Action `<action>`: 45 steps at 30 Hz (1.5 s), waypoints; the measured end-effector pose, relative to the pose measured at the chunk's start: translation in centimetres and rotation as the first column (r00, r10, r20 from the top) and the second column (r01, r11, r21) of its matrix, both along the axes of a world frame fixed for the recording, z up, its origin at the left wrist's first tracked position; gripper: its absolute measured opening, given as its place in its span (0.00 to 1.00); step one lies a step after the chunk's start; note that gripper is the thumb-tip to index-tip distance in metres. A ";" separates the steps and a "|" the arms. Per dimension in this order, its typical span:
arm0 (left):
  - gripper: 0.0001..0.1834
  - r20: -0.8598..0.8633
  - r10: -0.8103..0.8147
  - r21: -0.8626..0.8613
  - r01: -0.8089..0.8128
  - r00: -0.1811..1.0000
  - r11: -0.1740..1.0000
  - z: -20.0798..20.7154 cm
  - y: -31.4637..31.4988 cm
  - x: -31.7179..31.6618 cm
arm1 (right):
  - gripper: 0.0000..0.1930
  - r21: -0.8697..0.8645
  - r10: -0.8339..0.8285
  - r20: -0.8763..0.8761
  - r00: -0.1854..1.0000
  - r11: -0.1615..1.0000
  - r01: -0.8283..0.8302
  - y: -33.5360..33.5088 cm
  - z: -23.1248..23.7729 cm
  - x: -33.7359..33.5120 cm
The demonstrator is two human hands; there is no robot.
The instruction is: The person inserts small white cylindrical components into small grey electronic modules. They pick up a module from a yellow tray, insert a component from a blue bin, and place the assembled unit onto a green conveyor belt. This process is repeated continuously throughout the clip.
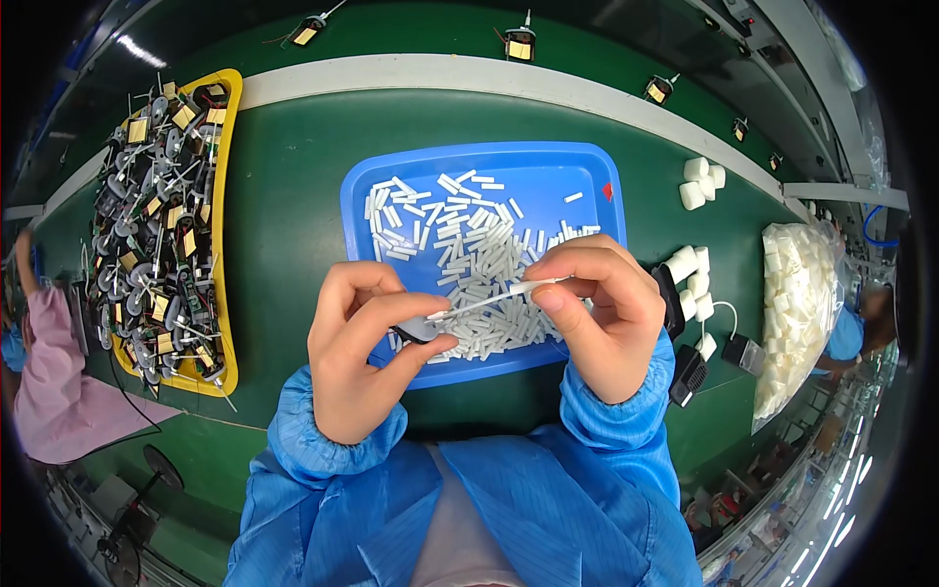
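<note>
My left hand pinches a small grey-and-black disc-shaped part between thumb and fingers. A thin white rod runs from that part toward my right hand. There, thumb and forefinger close on a short white sleeve at the rod's far end; a thin tip shows past it. How far the sleeve sits over the rod I cannot tell. Both hands are above the near half of a blue tray, which holds many short white tubes, heaped in the middle and scattered at the left.
Left, a yellow tray is piled with similar disc-and-rod assemblies. Beyond a pale rail, several assemblies lie on a green strip. Right are white cylinders, black adapters and a clear bag. A pink-sleeved person is far left.
</note>
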State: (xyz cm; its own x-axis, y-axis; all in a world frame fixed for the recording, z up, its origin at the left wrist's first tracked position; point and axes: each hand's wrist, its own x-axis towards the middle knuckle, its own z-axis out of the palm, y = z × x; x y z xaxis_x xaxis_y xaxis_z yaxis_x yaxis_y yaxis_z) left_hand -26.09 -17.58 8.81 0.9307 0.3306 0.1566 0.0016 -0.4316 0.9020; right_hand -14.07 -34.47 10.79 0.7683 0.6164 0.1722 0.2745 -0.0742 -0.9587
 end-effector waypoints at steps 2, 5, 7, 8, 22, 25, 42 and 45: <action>0.19 0.009 -0.004 0.029 0.004 1.000 1.000 0.1 0.0 0.0 | 0.08 -0.021 0.001 0.013 1.000 1.000 -0.001 -0.1 0.0 0.0; 0.18 0.018 -0.007 0.052 0.006 1.000 0.999 0.0 0.0 0.0 | 0.08 -0.033 0.002 0.004 1.000 0.999 -0.002 -0.2 0.1 -0.2; 0.18 0.003 -0.008 0.024 0.008 1.000 1.000 0.1 -0.3 -0.1 | 0.07 -0.047 0.031 -0.030 0.999 0.998 -0.033 -0.1 0.0 -0.2; 0.19 0.019 -0.011 0.048 0.011 1.000 0.999 0.2 -0.4 0.0 | 0.06 -0.053 0.046 -0.048 0.998 0.997 -0.049 -0.1 0.0 -0.3; 0.17 0.277 -0.241 0.488 0.080 0.930 0.869 -0.5 -0.8 3.0 | 0.03 -0.120 0.116 0.027 0.993 0.986 -0.112 -0.2 -1.5 0.6; 0.15 0.302 -0.305 0.513 0.115 0.903 0.851 -0.4 -0.8 4.7 | 0.02 -0.116 0.043 -0.035 0.998 0.992 -0.046 -0.6 -1.8 1.0; 0.23 0.037 0.217 0.887 -0.133 0.975 0.443 -10.0 10.2 29.1 | 0.07 -0.273 -0.205 0.022 0.978 0.940 0.204 -2.2 -5.3 3.5; 0.20 -0.035 0.387 0.861 -0.169 0.922 0.480 -11.9 15.4 28.6 | 0.09 -0.358 -0.145 0.226 0.963 0.907 0.221 -1.6 -6.3 3.8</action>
